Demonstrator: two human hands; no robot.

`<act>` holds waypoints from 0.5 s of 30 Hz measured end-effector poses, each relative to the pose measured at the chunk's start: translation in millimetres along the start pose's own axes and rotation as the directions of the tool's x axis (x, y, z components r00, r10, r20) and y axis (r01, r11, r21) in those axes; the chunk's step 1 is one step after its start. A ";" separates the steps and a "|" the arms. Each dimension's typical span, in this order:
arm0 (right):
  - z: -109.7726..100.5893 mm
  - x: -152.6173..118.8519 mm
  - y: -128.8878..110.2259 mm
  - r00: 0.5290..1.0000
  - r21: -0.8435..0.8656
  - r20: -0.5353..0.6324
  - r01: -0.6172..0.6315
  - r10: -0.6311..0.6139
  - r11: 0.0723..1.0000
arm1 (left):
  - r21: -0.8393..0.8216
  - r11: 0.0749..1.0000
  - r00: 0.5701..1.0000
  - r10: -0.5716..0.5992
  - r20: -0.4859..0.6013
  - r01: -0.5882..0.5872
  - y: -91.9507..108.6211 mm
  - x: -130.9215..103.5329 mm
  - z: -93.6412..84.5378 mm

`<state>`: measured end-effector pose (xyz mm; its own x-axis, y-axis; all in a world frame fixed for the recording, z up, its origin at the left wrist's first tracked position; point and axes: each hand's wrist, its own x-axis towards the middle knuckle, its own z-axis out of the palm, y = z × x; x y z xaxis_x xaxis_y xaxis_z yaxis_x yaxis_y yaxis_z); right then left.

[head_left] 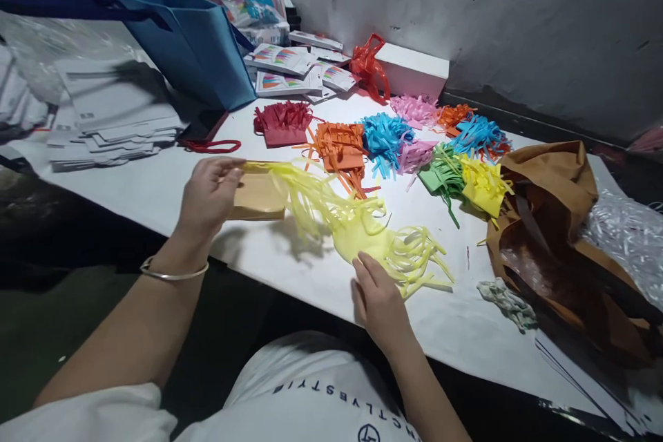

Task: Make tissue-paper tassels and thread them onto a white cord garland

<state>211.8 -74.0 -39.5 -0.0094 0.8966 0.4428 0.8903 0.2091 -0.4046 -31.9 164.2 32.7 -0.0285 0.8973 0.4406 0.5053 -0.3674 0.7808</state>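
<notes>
Between the left hand and the right hand, over the white table, runs the pale fringe, a tangle of thin yellow strips with a broader, uncut patch near its right end. The left hand pinches the far left end of it between thumb and fingertips, just above the upper edge of a tan tray; that wrist wears a bangle. The right hand has its fingers close together and slightly bent, their tips at the near edge of the broad patch, with the thumb lower down; whether they grip it or only touch it, I cannot tell. Loose strips fan out to the right, past the right hand's fingertips. Beyond the fringe, toward the wall, sit cut bundles: red, orange, blue, pink, green and bright yellow. Behind them are flat printed boxes, a red plastic bag and a white box. A blue bag stands at the far left, near stacked white sheets, and a brown bag slumps at the right, beside a crumpled cloth.
</notes>
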 end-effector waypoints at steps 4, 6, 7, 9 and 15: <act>23.1 7.4 11.6 0.999 -0.162 -0.016 0.033 -0.036 0.986 | 0.178 0.891 0.907 0.394 0.148 -0.417 7.4 -29.2 19.4; 21.3 0.6 19.0 0.998 -0.161 -0.038 0.049 -0.056 0.986 | -0.081 0.783 0.673 0.578 0.462 -0.617 21.0 -67.0 39.3; 17.3 -4.7 22.2 0.996 -0.159 -0.046 0.062 -0.070 0.985 | -0.205 0.725 0.523 0.635 0.568 -0.658 28.4 -87.0 50.1; 5.1 -17.6 26.9 0.993 -0.154 -0.065 0.088 -0.099 0.984 | -0.359 0.641 0.259 0.666 0.699 -0.679 42.3 -122.4 70.2; -27.1 -57.8 30.2 0.987 -0.157 0.005 0.161 -0.162 0.974 | -0.345 0.658 0.160 0.581 0.798 -0.670 58.6 -145.6 103.7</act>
<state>251.6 -130.2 -55.7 -0.1559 0.8529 0.4983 0.9376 0.2866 -0.1971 91.4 37.4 -31.6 0.9774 0.1253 0.1705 0.0541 -0.9271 0.3709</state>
